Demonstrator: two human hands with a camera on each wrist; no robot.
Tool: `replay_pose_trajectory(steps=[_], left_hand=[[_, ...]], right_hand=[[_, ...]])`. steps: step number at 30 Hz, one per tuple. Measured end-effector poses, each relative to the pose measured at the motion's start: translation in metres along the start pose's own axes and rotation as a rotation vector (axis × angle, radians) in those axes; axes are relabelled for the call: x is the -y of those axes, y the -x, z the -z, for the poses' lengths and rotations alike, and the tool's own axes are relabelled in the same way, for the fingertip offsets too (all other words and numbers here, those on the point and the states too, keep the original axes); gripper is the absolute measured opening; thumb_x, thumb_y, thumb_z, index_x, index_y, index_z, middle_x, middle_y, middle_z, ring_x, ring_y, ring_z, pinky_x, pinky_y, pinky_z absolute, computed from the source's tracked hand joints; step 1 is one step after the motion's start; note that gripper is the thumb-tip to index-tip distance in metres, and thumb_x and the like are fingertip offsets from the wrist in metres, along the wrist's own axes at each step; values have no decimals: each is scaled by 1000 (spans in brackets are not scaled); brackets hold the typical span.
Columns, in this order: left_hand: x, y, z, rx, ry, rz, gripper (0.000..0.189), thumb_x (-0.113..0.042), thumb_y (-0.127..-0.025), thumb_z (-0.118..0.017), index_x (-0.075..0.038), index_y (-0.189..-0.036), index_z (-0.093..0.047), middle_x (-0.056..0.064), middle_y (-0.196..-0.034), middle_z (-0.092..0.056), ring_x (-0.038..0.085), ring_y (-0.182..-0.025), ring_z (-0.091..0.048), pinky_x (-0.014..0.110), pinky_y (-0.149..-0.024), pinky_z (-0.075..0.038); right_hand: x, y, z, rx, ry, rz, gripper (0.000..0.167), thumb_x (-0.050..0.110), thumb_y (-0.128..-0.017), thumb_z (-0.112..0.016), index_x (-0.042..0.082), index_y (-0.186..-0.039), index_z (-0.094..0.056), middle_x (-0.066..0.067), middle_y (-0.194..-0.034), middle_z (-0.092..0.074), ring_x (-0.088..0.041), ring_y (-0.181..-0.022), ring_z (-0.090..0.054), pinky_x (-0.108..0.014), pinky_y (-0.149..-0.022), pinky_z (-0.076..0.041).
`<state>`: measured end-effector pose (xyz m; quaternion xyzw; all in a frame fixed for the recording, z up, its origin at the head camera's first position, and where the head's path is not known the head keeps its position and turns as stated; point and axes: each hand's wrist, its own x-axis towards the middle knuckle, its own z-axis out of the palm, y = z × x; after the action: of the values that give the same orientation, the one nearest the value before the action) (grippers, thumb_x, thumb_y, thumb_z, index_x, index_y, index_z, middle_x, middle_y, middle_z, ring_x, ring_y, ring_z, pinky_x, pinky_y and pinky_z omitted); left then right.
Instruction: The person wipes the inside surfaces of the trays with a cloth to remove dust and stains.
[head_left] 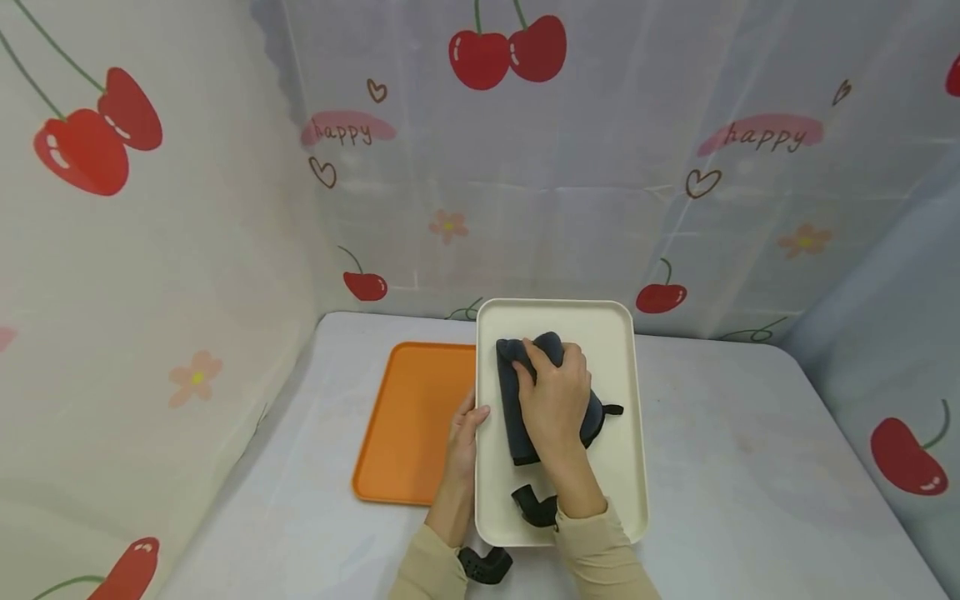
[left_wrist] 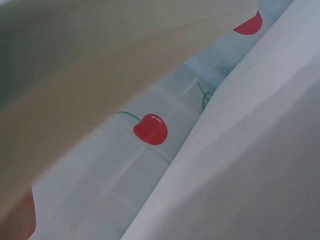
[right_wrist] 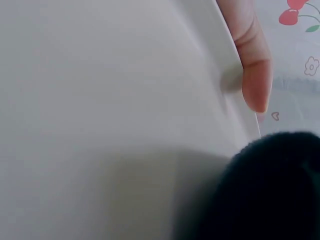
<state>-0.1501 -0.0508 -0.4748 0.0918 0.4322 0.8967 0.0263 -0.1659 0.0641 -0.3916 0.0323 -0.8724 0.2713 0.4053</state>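
Two forearms (head_left: 581, 487) extended, right fingers (head_left: 539, 359) gripping cloth (head_left: 513, 421)

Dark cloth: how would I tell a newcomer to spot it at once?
Over the white table, the left hand holds a cream tray, partly hiding an orange tray in the head view. Against the cream tray's face, the right hand grips the dark cloth. It is the soft, blue-grey piece with a small black loop sticking out, unlike the smooth, plain trays.

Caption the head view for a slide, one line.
Left grip holds a cream tray; right grip holds a dark cloth against it; an orange tray lies on the table.
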Motion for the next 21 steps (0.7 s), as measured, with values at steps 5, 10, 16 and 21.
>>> replay_pose_trajectory(steps=[5,10,16,21], left_hand=[[0,-1,2,6,-9,-9,55,-6,-97,-39,-7,-152,-33,-11,-125,-65,6,-108,-65,23,-91,-54],[0,0,3,21,4,-18,55,-5,-98,-37,-6,-153,-31,-11,-128,-64,6,-112,-63,23,-92,-54],[0,-2,3,36,10,-17,56,-4,-98,-37,-8,-153,-32,-13,-127,-64,5,-112,-63,21,-92,-53],[-2,-1,4,39,45,-8,54,-4,-98,-37,-15,-151,-39,-11,-123,-67,5,-108,-66,21,-90,-54]], right_hand=[[-10,-2,5,-18,6,-24,32,12,-77,-82,6,-108,-76,-25,-101,-58,-39,-90,-57,-49,-69,-45],[-23,-3,8,-35,43,-49,31,11,-77,-81,5,-108,-76,-26,-100,-58,-41,-90,-56,-50,-69,-44],[-42,-7,14,-70,78,-86,30,9,-78,-81,5,-107,-76,-28,-100,-58,-43,-90,-55,-53,-70,-44],[-57,-8,21,-72,105,-121,29,8,-80,-79,3,-108,-75,-29,-101,-57,-44,-91,-54,-54,-68,-42]])
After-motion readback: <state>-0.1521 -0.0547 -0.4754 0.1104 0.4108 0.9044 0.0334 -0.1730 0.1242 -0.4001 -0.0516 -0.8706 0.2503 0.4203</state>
